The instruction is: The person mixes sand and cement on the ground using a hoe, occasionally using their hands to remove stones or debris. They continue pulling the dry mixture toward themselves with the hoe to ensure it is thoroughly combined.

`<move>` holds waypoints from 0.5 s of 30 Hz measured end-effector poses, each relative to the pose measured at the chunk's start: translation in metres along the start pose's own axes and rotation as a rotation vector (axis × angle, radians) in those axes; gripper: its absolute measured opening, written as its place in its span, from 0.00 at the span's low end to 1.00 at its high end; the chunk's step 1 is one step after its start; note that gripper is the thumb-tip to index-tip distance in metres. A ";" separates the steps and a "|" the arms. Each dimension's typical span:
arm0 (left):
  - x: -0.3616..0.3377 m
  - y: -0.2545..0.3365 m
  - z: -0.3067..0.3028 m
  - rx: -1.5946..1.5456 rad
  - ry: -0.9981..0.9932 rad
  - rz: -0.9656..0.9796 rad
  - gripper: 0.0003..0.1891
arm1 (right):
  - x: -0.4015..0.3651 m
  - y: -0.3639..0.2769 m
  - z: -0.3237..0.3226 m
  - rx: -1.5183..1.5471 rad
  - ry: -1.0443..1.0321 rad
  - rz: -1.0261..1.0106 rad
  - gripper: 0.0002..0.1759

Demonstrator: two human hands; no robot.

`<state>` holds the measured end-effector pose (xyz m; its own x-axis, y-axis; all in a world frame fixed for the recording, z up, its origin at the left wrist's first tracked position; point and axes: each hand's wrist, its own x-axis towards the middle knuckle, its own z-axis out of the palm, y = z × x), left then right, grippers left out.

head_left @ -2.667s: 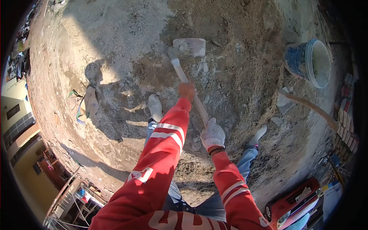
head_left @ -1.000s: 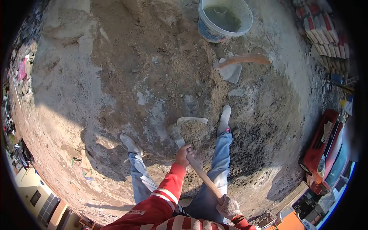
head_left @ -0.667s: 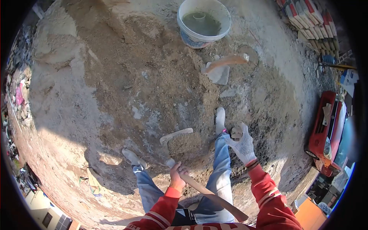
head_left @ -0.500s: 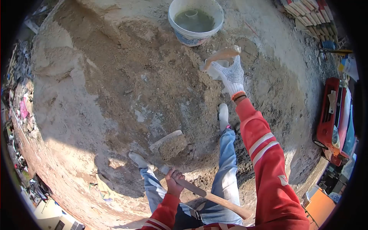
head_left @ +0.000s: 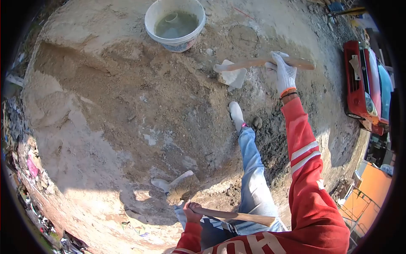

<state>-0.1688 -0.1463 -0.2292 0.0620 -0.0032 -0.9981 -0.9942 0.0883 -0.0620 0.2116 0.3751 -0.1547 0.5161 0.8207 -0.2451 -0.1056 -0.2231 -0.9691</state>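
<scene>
My right hand [head_left: 284, 75], in a white knit glove with an orange cuff, is closed round the wooden handle of a hoe [head_left: 253, 62]. Its pale blade [head_left: 232, 77] points left, just above the soil. My left hand [head_left: 193, 211], bare, grips the neck end of a second hoe [head_left: 237, 215] close to my legs. Soil cakes that hoe's blade [head_left: 182, 189], and the handle runs right across my thighs. Loose brown soil [head_left: 160, 97] lies between the two tools.
A white bucket [head_left: 153, 31] with murky water and a round object inside stands at the top. My white boot [head_left: 236, 114] rests on the ground in the middle. To the right is a parked red car [head_left: 354, 80]; rubble and litter [head_left: 36, 169] line the left edge.
The right hand's hoe has swung round, its handle now stretching right and its blade lower left. My left hand has drawn the other hoe nearer my body. The view has shifted to the right.
</scene>
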 end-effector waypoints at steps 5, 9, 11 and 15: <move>0.006 0.001 0.026 0.090 0.066 0.098 0.11 | 0.013 0.030 -0.072 -0.073 0.189 0.137 0.20; 0.024 0.004 0.067 0.175 0.044 0.171 0.12 | 0.002 0.053 -0.100 -0.208 0.185 0.297 0.23; 0.044 0.008 0.080 0.182 0.047 0.173 0.11 | -0.041 0.058 -0.081 -0.509 0.000 0.371 0.24; 0.047 0.004 0.131 0.238 0.092 0.243 0.10 | -0.194 0.083 -0.038 -0.865 -0.813 0.269 0.32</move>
<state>-0.1583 -0.0152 -0.2762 -0.1928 -0.0424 -0.9803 -0.9298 0.3271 0.1687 0.1348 0.1773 -0.1868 -0.1512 0.7151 -0.6824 0.6347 -0.4590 -0.6217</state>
